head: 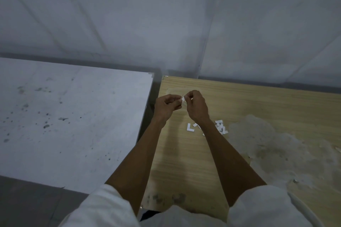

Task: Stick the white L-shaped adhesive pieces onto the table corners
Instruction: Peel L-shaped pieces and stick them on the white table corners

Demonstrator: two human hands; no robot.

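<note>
Both hands are raised over the wooden table (258, 108) near its far left corner (165, 77). My left hand (166, 106) and my right hand (196, 106) together pinch one small white adhesive piece (183, 99) between their fingertips. On the wood below my right forearm lies a white L-shaped piece (189, 128). A small heap of several more pieces (221, 127) lies just to the right of the forearm, partly hidden by it.
A grey, stained table (73, 120) stands to the left, separated from the wooden one by a narrow dark gap (153, 101). The wooden top has a large worn, flaking patch (276, 153) at the right. A pale wall (166, 24) runs behind both tables.
</note>
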